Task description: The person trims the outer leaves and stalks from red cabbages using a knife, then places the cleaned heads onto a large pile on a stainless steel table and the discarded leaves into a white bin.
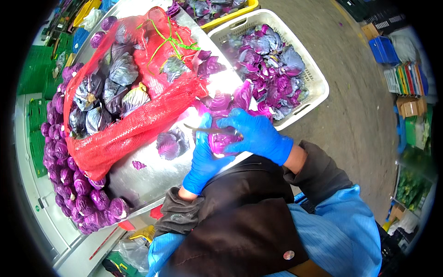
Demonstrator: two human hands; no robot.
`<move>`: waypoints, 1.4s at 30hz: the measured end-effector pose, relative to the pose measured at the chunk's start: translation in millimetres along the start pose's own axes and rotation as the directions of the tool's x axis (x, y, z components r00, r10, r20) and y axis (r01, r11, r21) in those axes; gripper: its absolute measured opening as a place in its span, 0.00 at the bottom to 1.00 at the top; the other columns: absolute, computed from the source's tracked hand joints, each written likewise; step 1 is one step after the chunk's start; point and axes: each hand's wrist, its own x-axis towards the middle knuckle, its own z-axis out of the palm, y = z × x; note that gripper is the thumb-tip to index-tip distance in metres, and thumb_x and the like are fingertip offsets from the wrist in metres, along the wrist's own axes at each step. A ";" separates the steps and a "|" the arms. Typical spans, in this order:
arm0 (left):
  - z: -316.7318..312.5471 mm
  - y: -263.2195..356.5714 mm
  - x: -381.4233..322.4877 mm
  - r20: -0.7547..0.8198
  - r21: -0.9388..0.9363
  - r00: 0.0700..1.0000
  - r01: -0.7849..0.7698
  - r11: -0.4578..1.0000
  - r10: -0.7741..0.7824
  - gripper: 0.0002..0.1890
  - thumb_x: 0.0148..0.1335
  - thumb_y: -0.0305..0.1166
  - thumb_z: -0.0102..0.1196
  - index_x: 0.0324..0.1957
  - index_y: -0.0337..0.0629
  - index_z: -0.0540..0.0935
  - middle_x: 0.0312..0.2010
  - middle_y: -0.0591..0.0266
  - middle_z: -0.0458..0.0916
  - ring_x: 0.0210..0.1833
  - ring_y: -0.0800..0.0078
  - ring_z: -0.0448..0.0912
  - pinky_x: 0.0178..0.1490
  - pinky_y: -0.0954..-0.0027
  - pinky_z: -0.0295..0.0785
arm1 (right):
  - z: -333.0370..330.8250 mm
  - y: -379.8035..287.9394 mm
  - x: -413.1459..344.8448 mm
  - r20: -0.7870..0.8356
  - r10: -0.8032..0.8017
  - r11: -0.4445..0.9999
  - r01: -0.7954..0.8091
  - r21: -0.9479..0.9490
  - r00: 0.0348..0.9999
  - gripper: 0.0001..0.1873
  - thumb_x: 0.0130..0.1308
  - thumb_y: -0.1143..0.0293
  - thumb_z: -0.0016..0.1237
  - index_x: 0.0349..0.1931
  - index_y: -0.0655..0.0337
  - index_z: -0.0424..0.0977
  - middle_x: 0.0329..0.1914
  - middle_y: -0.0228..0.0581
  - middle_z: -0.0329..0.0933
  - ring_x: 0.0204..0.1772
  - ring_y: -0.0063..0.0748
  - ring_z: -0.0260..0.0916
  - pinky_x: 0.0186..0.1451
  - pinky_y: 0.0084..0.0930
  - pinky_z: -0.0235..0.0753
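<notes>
At the near edge of a stainless steel table (138,183), my blue-gloved left hand (202,157) grips a red cabbage (223,142) from its left side. My right hand (258,133), gloved too, holds a knife (211,130) whose curved blade points left across the top of the cabbage; its handle is mostly hidden in the fingers. Loose purple leaves (218,102) lie just beyond the hands. Further left, a red mesh sack (135,131) lies open around several untrimmed red cabbages (123,69), with green ties (170,39) on it.
Trimmed red cabbages (83,204) are piled along the table's left side. A white plastic basket (320,86) of cut leaves stands against the right edge, a yellow crate (232,15) beyond it. Loose outer leaves (172,143) lie on the metal left of my hands.
</notes>
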 end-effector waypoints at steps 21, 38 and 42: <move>-4.0 -7.4 6.6 0.050 0.122 0.992 -0.122 0.985 0.117 0.61 0.40 0.41 0.78 0.73 0.35 0.53 0.71 0.44 0.58 0.74 0.52 0.59 0.74 0.57 0.56 | -23.4 10.1 24.6 0.224 -0.137 0.974 0.172 -0.145 0.965 0.25 0.56 0.58 0.59 0.55 0.53 0.76 0.37 0.41 0.79 0.34 0.45 0.80 0.36 0.39 0.78; 3.2 9.7 13.1 -0.027 0.209 0.996 -0.073 0.975 0.081 0.64 0.39 0.39 0.79 0.74 0.36 0.49 0.73 0.45 0.54 0.75 0.52 0.58 0.74 0.59 0.57 | -44.8 9.1 -59.2 0.089 0.136 0.974 -0.117 -0.194 0.987 0.20 0.63 0.48 0.55 0.39 0.56 0.79 0.30 0.43 0.77 0.31 0.48 0.76 0.32 0.39 0.73; 5.4 9.5 14.7 -0.026 0.247 0.992 -0.113 0.962 0.123 0.63 0.39 0.38 0.78 0.74 0.36 0.50 0.73 0.44 0.54 0.76 0.51 0.56 0.75 0.57 0.55 | -43.2 16.3 -55.7 -0.082 0.225 0.966 -0.234 -0.113 0.971 0.18 0.63 0.50 0.56 0.39 0.55 0.80 0.29 0.44 0.78 0.32 0.49 0.77 0.32 0.39 0.74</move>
